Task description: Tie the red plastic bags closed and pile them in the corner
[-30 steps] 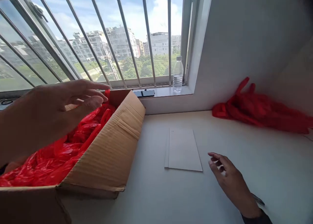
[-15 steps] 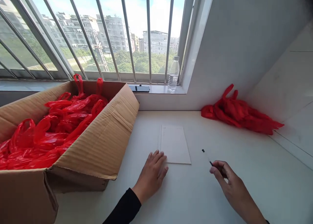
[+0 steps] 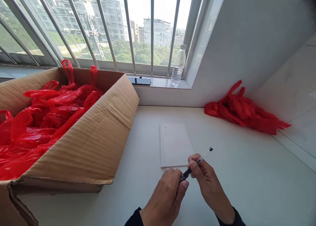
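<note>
Both my hands meet over the white table (image 3: 237,153) around a slim pen (image 3: 189,172) with a clear barrel and black ends. My right hand (image 3: 208,180) pinches its barrel, and the far end with a black tip points up to the right. Closed around the pen's dark lower end is my left hand (image 3: 166,194); whether that part is a separate cap I cannot tell. Just beyond the hands a white booklet (image 3: 175,142) lies flat, with small marks near its upper left. My right fingertips overlap its near right corner in view.
A large open cardboard box (image 3: 98,130) full of red plastic bags (image 3: 56,107) stands at left. More red bags (image 3: 244,110) lie against the wall at right. On the sill are a dark phone (image 3: 140,81) and a water bottle (image 3: 178,66), before a barred window.
My left hand has left the booklet and closed on the pen's dark end. My right hand has moved left with the pen, now tilted up to the right. The view has shifted slightly.
</note>
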A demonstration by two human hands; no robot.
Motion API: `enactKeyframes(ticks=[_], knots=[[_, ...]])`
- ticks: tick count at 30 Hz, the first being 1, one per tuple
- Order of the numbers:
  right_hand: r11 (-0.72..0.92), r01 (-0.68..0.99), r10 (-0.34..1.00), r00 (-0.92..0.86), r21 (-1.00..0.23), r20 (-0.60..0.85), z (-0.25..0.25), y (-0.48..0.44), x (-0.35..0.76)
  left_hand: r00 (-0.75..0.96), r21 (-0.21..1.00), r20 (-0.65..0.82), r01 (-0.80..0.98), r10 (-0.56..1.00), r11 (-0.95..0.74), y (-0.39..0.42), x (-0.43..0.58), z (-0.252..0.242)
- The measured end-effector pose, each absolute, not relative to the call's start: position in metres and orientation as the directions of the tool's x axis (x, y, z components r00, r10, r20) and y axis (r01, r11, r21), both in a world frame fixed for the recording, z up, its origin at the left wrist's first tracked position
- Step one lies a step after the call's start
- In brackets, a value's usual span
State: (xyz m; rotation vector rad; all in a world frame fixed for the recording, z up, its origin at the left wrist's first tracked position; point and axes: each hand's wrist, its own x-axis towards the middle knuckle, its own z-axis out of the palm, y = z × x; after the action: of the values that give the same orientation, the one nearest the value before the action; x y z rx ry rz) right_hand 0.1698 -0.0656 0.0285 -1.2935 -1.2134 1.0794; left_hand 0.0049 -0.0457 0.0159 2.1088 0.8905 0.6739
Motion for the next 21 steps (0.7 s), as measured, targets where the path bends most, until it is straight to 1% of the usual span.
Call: enactKeyframes(ticks=[1, 2, 4, 5, 6, 7, 9, 11, 13, 17, 21], knots=[[0.021, 0.072, 0.995, 0.096, -0.997, 0.028, 0.029, -0.062, 0.176, 0.641, 0.779, 0.19, 0.362, 0.744, -0.511, -0.044, 0.001, 0.015], [0.033, 0.024, 0.988, 0.153, -0.999, 0.036, 0.03, -0.058, 0.184, 0.659, 0.767, 0.198, 0.356, 0.726, -0.533, -0.041, -0.004, 0.014], [0.133, -0.099, 0.913, 0.4, -0.986, 0.083, 0.035, -0.046, 0.2, 0.682, 0.741, 0.189, 0.373, 0.707, -0.558, -0.032, -0.014, 0.011], [0.197, -0.131, 0.849, 0.518, -0.971, 0.103, 0.038, -0.037, 0.206, 0.683, 0.72, 0.192, 0.39, 0.705, -0.574, -0.026, -0.018, 0.008], [0.239, -0.13, 0.805, 0.58, -0.962, 0.121, 0.04, -0.028, 0.211, 0.678, 0.689, 0.208, 0.411, 0.705, -0.598, -0.018, -0.022, 0.005], [0.231, -0.099, 0.811, 0.569, -0.968, 0.136, 0.04, -0.018, 0.213, 0.67, 0.646, 0.236, 0.433, 0.704, -0.629, -0.008, -0.025, 0.001], [0.135, 0.024, 0.9, 0.415, -0.991, 0.133, 0.034, 0.005, 0.208, 0.664, 0.548, 0.293, 0.473, 0.687, -0.69, 0.009, -0.027, -0.007], [0.066, 0.155, 0.957, 0.27, -0.986, 0.107, 0.022, 0.028, 0.195, 0.675, 0.485, 0.295, 0.504, 0.677, -0.714, 0.02, -0.026, -0.015], [0.06, 0.225, 0.969, 0.222, -0.972, 0.112, 0.006, 0.049, 0.181, 0.686, 0.477, 0.266, 0.517, 0.677, -0.711, 0.024, -0.024, -0.02], [0.067, 0.272, 0.981, 0.155, -0.96, 0.113, -0.017, 0.073, 0.165, 0.691, 0.494, 0.253, 0.509, 0.677, -0.705, 0.018, -0.022, -0.023], [0.064, 0.359, 0.978, 0.165, -0.931, 0.131, -0.025, 0.073, 0.163, 0.681, 0.531, 0.256, 0.493, 0.686, -0.689, 0.019, -0.022, -0.023]])
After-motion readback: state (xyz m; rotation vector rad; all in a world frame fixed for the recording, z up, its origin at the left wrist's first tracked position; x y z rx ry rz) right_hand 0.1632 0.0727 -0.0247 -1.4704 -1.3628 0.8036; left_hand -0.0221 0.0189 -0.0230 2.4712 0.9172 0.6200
